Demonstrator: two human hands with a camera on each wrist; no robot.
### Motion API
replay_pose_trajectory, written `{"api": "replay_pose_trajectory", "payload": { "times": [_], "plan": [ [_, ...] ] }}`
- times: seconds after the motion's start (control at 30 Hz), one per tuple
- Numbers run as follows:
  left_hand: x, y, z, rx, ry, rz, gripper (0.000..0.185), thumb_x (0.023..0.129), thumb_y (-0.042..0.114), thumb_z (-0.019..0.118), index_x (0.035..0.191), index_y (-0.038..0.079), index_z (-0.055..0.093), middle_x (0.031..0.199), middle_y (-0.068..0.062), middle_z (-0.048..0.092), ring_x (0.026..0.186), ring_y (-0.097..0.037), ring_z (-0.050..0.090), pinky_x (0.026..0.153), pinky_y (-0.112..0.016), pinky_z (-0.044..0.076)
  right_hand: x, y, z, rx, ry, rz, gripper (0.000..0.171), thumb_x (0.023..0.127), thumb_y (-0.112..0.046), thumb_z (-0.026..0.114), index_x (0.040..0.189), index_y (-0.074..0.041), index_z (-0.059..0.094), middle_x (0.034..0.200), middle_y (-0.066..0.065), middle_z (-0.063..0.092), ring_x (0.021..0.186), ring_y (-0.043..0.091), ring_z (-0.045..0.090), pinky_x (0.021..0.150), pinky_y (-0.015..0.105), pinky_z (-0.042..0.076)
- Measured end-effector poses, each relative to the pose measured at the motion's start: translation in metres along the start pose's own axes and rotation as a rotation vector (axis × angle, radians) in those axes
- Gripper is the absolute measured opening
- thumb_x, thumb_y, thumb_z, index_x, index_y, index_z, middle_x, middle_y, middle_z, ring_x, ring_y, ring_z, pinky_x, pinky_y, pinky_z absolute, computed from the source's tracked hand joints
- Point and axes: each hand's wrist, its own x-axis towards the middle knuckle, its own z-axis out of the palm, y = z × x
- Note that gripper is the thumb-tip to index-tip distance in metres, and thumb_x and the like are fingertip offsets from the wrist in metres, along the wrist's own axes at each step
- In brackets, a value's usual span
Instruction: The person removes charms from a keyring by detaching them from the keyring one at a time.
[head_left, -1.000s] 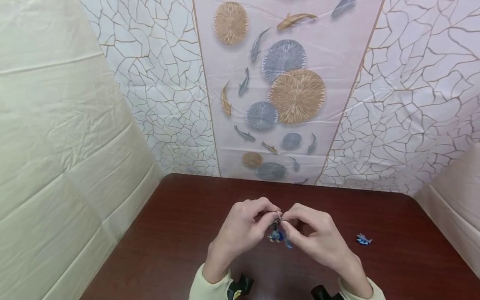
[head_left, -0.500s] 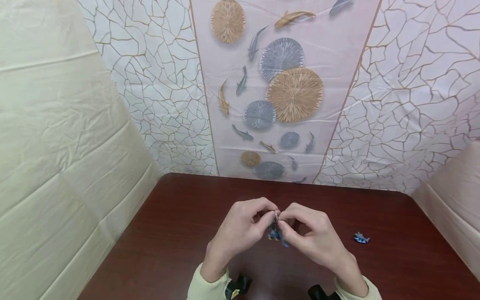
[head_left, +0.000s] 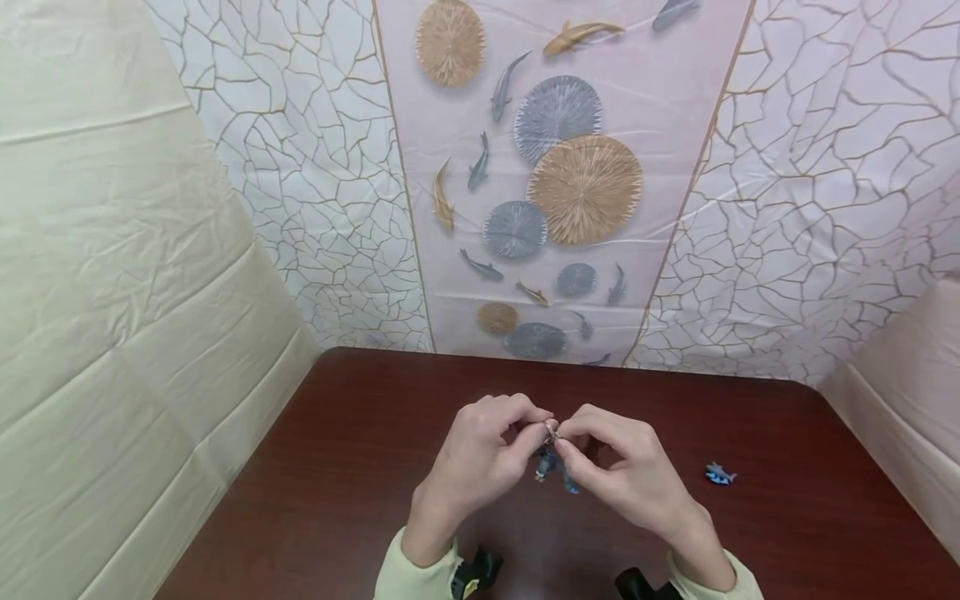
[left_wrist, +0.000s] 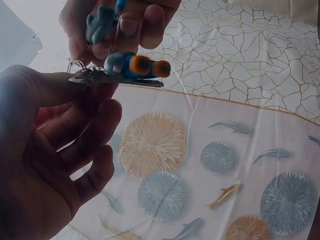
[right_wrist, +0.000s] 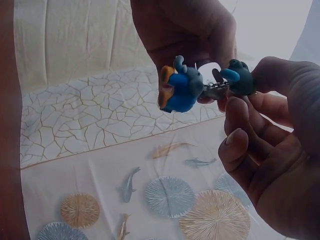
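In the head view both hands meet over the table, fingertips almost together. My left hand [head_left: 480, 458] pinches a metal key ring [head_left: 551, 432] between thumb and forefinger. A blue elephant charm with orange feet [right_wrist: 182, 90] hangs from it by a short chain. My right hand [head_left: 630, 462] pinches the ring end of a second charm, a small grey-blue figure with a bright blue part [right_wrist: 241, 77]. In the left wrist view, this grey-blue figure [left_wrist: 100, 25] hangs close to the right fingers, and a flat metal piece [left_wrist: 115, 80] lies along the elephant. Fingertips partly hide where the rings meet.
A small blue shark-shaped figure [head_left: 720, 473] lies on the dark red-brown table [head_left: 337, 467], right of the hands. Patterned cloth [head_left: 345, 208] hangs behind the table's far edge, and pale cloth [head_left: 150, 333] rises at the left. Black wrist cameras [head_left: 480, 571] sit at the sleeves.
Both hands keep their pinches and stay together, with only small finger movements. The hanging elephant has turned a little below the fingers. The whole head view has shifted slightly.
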Motion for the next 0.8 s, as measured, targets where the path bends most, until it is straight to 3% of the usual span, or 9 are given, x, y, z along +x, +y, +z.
{"api": "replay_pose_trajectory", "payload": {
  "times": [0.23, 0.37, 0.57, 0.7, 0.8],
  "plan": [
    [0.0003, 0.0008, -0.0015, -0.08, -0.057, -0.08, 0.013, 0.087, 0.006, 0.066, 0.08, 0.017, 0.067, 0.078, 0.009, 0.072, 0.061, 0.005, 0.051, 0.057, -0.008, 0.042, 0.0003, 0.0012, 0.0026, 0.002, 0.009, -0.014, 0.034, 0.072, 0.021, 0.067, 0.089, -0.009, 0.065, 0.074, -0.005, 0.055, 0.062, 0.001, 0.051, 0.049, 0.009, 0.04],
    [0.001, -0.0006, -0.001, -0.054, -0.07, -0.015, 0.011, 0.087, 0.004, 0.067, 0.087, 0.015, 0.069, 0.079, 0.008, 0.069, 0.065, 0.003, 0.053, 0.061, -0.008, 0.044, -0.0004, 0.0019, 0.0019, -0.02, 0.009, -0.018, 0.034, 0.071, 0.02, 0.067, 0.089, -0.009, 0.065, 0.075, -0.005, 0.056, 0.063, 0.001, 0.051, 0.05, 0.009, 0.041],
    [0.0013, 0.0003, -0.0007, 0.063, -0.014, 0.129, 0.011, 0.085, 0.007, 0.071, 0.093, 0.014, 0.071, 0.085, 0.008, 0.069, 0.073, -0.001, 0.06, 0.069, -0.01, 0.045, -0.0016, 0.0027, -0.0012, -0.049, 0.009, -0.008, 0.034, 0.071, 0.02, 0.067, 0.089, -0.01, 0.064, 0.074, -0.007, 0.055, 0.062, 0.0, 0.05, 0.049, 0.008, 0.04],
    [0.0001, 0.0014, -0.0001, 0.126, 0.012, 0.128, 0.008, 0.084, 0.009, 0.072, 0.088, 0.015, 0.071, 0.082, 0.009, 0.069, 0.074, -0.003, 0.061, 0.069, -0.016, 0.046, -0.0023, 0.0029, -0.0018, -0.035, 0.011, 0.0, 0.035, 0.071, 0.02, 0.067, 0.088, -0.01, 0.065, 0.073, -0.007, 0.054, 0.061, 0.0, 0.05, 0.049, 0.008, 0.039],
    [-0.0008, 0.0024, 0.0009, 0.128, 0.008, 0.088, 0.008, 0.085, 0.009, 0.07, 0.084, 0.016, 0.069, 0.08, 0.008, 0.068, 0.07, -0.003, 0.058, 0.067, -0.016, 0.044, -0.0023, 0.0027, -0.0017, -0.023, 0.01, 0.001, 0.036, 0.071, 0.02, 0.067, 0.088, -0.011, 0.065, 0.072, -0.007, 0.054, 0.061, 0.0, 0.05, 0.048, 0.009, 0.039]
  ]
}}
